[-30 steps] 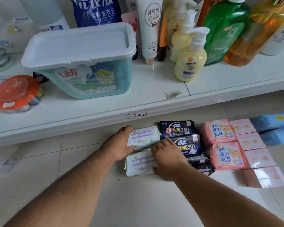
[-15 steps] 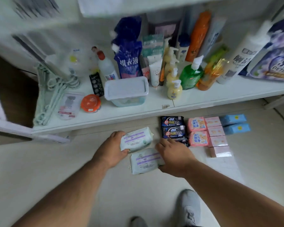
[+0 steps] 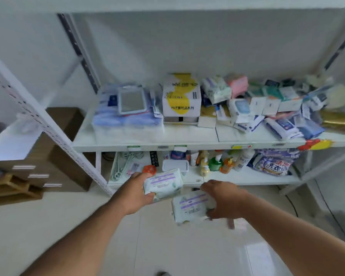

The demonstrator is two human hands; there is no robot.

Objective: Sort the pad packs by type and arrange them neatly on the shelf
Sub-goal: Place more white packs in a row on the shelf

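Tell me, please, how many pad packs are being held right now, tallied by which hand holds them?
Left hand: 1 white pad pack with purple stripes
Right hand: 1 matching white pad pack
Total: 2

Storeroom or small shop, white metal shelving (image 3: 187,145) with price tags, crowded toiletries, cardboard boxes (image 3: 64,124)

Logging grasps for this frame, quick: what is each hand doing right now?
Left hand: grips a white pad pack with purple stripes.
Right hand: grips a second white pad pack.
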